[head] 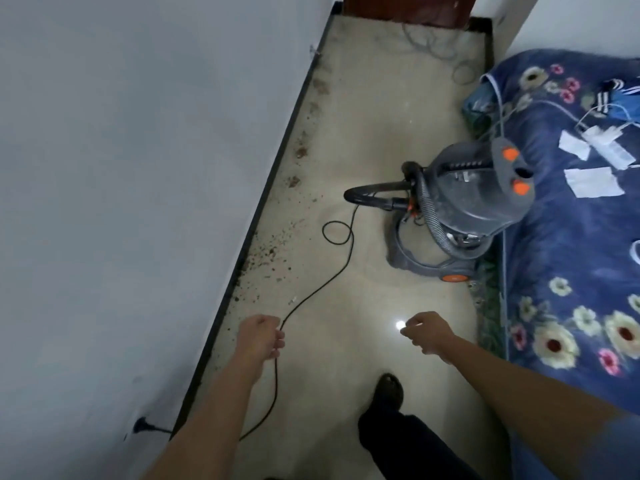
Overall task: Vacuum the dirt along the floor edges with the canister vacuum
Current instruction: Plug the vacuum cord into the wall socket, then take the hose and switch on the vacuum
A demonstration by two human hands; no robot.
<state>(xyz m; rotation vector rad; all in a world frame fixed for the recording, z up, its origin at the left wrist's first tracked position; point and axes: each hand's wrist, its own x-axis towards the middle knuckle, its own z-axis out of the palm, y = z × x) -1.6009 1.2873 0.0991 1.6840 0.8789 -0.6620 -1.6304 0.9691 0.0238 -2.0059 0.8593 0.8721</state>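
Note:
A grey canister vacuum [478, 199] with orange buttons stands on the tiled floor beside the bed, its grey hose [431, 209] looped around the front. Its black power cord [332, 275] runs in a loop across the floor toward me. My left hand [261, 336] grips the cord, which continues down to a plug [142, 426] in the left wall. My right hand [427, 332] hovers above the floor with loosely curled fingers, holding nothing. Brown dirt [273, 247] lies scattered along the dark baseboard [277, 168] on the left.
A bed with a blue flowered cover [571, 271] fills the right side, with papers and a white power strip [606, 147] on it. A white wall [121, 168] lines the left. My shoe [389, 389] stands on the floor below my hands. A dark red door [408, 5] closes the far end.

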